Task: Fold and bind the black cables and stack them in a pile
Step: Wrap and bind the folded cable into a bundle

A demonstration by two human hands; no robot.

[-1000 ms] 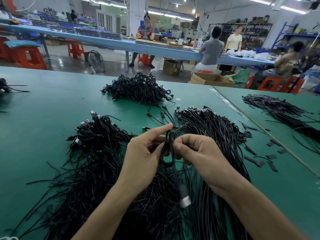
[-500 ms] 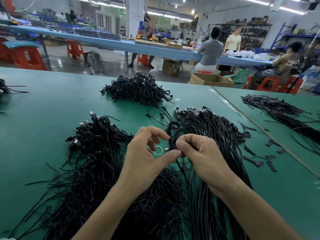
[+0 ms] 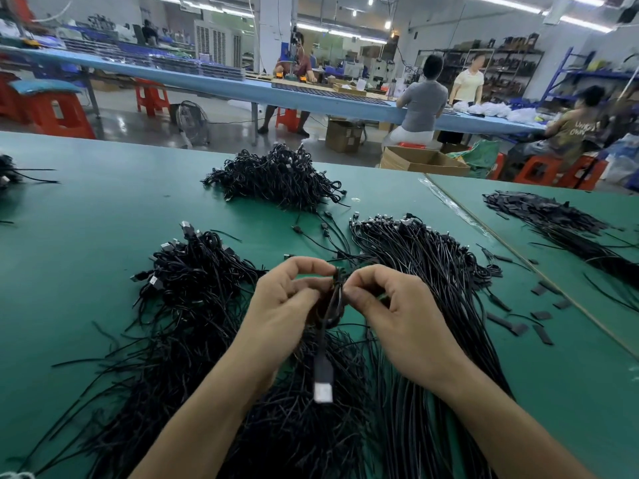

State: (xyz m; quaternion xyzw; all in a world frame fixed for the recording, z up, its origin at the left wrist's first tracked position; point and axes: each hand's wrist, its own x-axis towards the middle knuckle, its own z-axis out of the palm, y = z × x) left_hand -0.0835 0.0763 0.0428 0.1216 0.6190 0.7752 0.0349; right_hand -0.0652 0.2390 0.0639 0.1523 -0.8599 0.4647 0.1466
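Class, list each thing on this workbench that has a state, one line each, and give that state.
held cable: looped, plug end hanging down
left hand: pinches the held cable
right hand: pinches the held cable
far pile: folded cables, heaped
right bundle: unfolded, lying straight
left heap: loose, tangled
black strips: loose, scattered

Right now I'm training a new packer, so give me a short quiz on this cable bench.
1. True or false: the left hand and right hand both pinch one folded cable.
2. Its plug hangs: A above the hands; B below the hands; C inside a box.
3. Fill in: the table surface is ____ in colour.
Key: 1 true; 2 B; 3 green.
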